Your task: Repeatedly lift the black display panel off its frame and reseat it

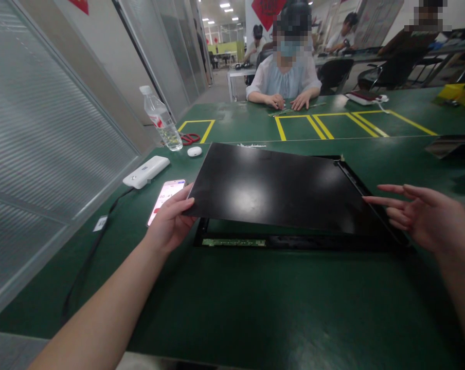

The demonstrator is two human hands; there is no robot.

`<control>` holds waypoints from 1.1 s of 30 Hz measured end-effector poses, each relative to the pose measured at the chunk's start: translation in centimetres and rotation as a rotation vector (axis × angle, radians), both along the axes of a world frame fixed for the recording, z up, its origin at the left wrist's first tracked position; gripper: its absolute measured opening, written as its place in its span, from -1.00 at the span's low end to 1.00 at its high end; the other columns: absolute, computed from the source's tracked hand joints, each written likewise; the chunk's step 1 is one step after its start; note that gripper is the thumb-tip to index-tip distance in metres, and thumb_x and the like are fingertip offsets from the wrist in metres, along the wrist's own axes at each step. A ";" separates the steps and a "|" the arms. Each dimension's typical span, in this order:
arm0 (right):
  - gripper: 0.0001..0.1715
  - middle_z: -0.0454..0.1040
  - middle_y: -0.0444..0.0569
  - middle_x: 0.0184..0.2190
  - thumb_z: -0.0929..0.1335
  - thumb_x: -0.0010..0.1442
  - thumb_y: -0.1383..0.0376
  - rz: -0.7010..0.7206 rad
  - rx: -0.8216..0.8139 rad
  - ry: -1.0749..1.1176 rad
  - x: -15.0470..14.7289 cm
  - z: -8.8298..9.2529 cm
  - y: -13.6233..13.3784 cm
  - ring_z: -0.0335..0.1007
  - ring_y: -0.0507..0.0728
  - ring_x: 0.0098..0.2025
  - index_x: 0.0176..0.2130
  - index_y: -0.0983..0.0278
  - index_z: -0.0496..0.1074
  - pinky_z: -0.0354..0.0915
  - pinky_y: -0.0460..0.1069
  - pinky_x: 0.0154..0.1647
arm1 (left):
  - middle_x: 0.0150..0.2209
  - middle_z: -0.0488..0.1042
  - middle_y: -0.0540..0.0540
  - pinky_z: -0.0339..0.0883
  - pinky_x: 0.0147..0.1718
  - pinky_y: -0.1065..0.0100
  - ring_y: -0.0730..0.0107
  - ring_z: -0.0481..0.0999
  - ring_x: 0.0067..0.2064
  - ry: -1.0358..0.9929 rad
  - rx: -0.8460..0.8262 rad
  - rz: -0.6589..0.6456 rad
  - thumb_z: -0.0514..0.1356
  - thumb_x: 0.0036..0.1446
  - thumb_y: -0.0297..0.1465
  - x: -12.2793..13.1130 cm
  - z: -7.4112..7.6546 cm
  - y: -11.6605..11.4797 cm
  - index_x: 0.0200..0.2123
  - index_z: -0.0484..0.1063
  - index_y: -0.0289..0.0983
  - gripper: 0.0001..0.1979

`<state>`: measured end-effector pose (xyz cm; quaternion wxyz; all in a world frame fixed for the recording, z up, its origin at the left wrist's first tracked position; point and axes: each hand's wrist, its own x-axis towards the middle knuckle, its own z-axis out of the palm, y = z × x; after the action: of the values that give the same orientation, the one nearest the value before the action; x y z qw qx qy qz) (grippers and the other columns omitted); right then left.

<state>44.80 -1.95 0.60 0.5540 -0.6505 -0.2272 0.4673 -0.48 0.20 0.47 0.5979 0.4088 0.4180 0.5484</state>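
A large flat black panel lies tilted over a black frame on the green table; a green circuit strip shows along the frame's near edge. My left hand grips the panel's near left corner and holds that side raised. My right hand hovers at the panel's right edge with fingers stretched out and apart, holding nothing.
Left of the panel lie a lit phone, a white power bank with a cable, a small white case, red scissors and a water bottle. A person in a mask works across the table, beside yellow tape boxes.
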 end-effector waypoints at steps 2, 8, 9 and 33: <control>-0.74 0.61 0.23 -0.24 0.31 0.09 0.24 -0.020 -0.005 -0.017 0.0 -0.1 0.1 -0.10 -0.08 -0.69 -0.21 0.26 0.46 -0.05 -0.15 -0.76 | -0.09 0.69 -0.15 0.53 -0.28 0.43 0.22 0.66 -0.17 0.021 -0.014 -0.024 0.38 -0.01 -0.45 -0.1 -0.2 0.0 -0.01 0.65 -0.31 -0.58; -0.78 0.60 0.18 -0.23 0.29 0.13 0.23 -0.028 -0.009 -0.030 0.3 -0.4 0.3 -0.11 -0.09 -0.68 -0.24 0.26 0.46 -0.05 -0.15 -0.75 | -0.04 0.68 -0.16 0.55 -0.25 0.39 0.19 0.67 -0.13 0.023 -0.066 -0.086 0.39 0.03 -0.44 -0.1 -1.2 0.3 0.08 0.61 -0.28 -0.51; -0.78 0.60 0.17 -0.23 0.29 0.14 0.24 -0.028 -0.011 -0.032 0.3 -0.5 0.4 -0.12 -0.09 -0.68 -0.24 0.27 0.46 -0.06 -0.15 -0.75 | -0.04 0.68 -0.15 0.56 -0.24 0.38 0.18 0.66 -0.12 0.018 -0.077 -0.086 0.39 0.03 -0.45 -0.1 -1.3 0.3 0.08 0.61 -0.28 -0.51; -0.41 0.17 -0.19 -0.68 0.42 -0.17 -0.04 0.059 -0.027 -0.487 0.4 -2.2 0.3 0.02 0.00 -0.67 -0.26 0.33 0.54 -0.04 -0.06 -0.63 | 0.01 0.66 -0.15 0.52 -0.16 0.36 0.22 0.65 -0.07 0.024 -0.184 -0.180 0.36 0.09 -0.50 0.0 -2.1 0.6 0.18 0.55 -0.25 -0.46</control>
<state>45.23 -1.66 -1.56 0.4601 -0.7444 -0.3666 0.3159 -0.44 0.81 -1.60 0.6747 0.3947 0.4354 0.4466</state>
